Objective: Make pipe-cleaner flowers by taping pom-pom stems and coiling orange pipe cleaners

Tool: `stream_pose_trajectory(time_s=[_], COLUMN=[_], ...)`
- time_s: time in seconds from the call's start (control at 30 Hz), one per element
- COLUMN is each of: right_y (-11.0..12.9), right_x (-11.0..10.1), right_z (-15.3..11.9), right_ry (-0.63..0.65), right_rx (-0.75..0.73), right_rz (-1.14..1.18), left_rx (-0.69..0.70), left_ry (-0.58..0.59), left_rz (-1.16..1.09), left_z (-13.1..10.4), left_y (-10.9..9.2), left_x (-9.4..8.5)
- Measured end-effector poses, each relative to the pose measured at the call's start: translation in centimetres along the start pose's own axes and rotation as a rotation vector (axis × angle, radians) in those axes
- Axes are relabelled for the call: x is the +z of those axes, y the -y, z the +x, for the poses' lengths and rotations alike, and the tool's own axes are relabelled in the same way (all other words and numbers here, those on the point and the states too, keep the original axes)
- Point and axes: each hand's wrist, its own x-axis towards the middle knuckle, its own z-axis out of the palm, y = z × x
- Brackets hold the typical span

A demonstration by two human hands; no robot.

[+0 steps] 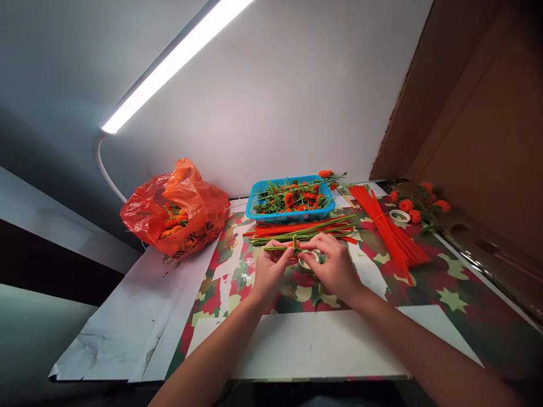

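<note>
Passable over the table to the left, in front of the red bag, and at the right, outside the bundle of red strips, short of the cardboard. Tight between the right fingers and a tape roll, and blocked beyond by red and green stems and the blue basket

The view comes from 1 camera worn on the person's head, facing forward and down over the camouflage-patterned tabletop, with the pale wall behind it at 12 o'clock. It sits near the left hand and right hand, just below centre, the forearms entering from 7 and 5 o'clock. The wide field takes in the lamp at 11 o'clock, the cardboard panel at 2 o'clock and the tabletop's front edge at 6 o'clock.
</note>
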Motion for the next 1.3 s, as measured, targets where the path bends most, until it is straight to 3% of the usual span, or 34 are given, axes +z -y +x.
stream_pose_trajectory(time_s=[0.27, 1.3], right_y=[-0.74, -0.67], right_x=[0.47, 0.55], right_z=[-0.29, -0.14], right_ry=[0.007, 0.044], right_rx=[-0.051, 0.063], right_rz=[-0.043, 0.110], left_rx=[-0.001, -0.020], left_ry=[0.013, 0.028], left_rz=[0.051, 0.027], left_z=[0.00, -0.07], left_y=[0.10, 0.18], left_x=[0.02, 0.02])
